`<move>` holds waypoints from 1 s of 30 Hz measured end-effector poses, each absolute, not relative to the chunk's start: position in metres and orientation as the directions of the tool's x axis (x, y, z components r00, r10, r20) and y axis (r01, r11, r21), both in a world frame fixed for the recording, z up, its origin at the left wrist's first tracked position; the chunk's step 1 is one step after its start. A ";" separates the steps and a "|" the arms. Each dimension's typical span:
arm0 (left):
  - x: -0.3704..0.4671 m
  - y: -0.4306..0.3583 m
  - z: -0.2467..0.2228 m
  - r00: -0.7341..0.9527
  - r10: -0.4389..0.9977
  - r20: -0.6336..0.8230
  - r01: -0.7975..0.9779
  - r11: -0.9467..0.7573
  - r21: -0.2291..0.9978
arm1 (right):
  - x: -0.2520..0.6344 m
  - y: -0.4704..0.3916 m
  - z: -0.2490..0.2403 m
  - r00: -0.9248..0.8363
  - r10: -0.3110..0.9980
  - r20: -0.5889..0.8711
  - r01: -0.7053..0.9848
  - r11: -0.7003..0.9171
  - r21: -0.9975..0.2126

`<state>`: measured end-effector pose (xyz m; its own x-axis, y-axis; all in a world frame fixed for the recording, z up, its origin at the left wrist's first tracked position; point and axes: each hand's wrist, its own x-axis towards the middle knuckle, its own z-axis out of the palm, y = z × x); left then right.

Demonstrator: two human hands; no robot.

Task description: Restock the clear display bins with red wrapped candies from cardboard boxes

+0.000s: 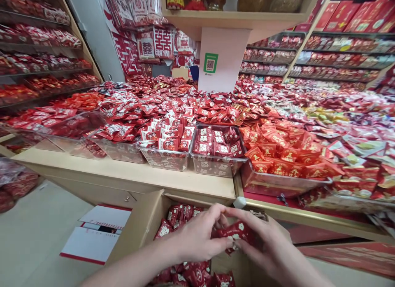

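Note:
Over an open cardboard box (139, 221), my left hand (202, 231) and my right hand (262, 233) come together around dark red candy packets (236, 233) printed with white flowers. Fingers and thumbs of both hands close on the packets from either side; how many they hold is hidden. More packets of the same kind (197, 274) lie loose inside the box, below and to the left of my hands. On the counter beyond stands a clear plastic bin (216, 165) with matching dark red packets set in rows.
A clear bin of red-and-white packets (169, 132) stands left of the matching bin, one of orange-red packets (286, 155) to its right. A white card with a green QR code (211, 63) hangs behind. White-and-red cardboard (89, 241) lies on the floor left of the box.

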<state>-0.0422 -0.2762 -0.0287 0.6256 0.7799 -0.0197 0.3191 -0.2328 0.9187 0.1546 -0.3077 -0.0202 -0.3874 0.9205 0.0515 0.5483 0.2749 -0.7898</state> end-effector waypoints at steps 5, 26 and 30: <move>-0.044 -0.183 0.017 0.590 0.698 0.406 0.373 -0.682 0.630 | 0.182 -0.253 0.044 -0.123 0.932 0.342 0.795 0.299 -0.527; 0.011 -0.047 0.012 0.742 0.647 -0.174 0.667 -0.737 0.106 | 0.130 -0.085 0.038 -0.012 0.999 -0.035 0.984 0.018 0.176; 0.018 -0.043 0.006 0.738 0.650 -0.179 0.670 -0.738 0.080 | 0.134 -0.075 0.033 0.033 0.999 -0.026 0.983 -0.028 0.180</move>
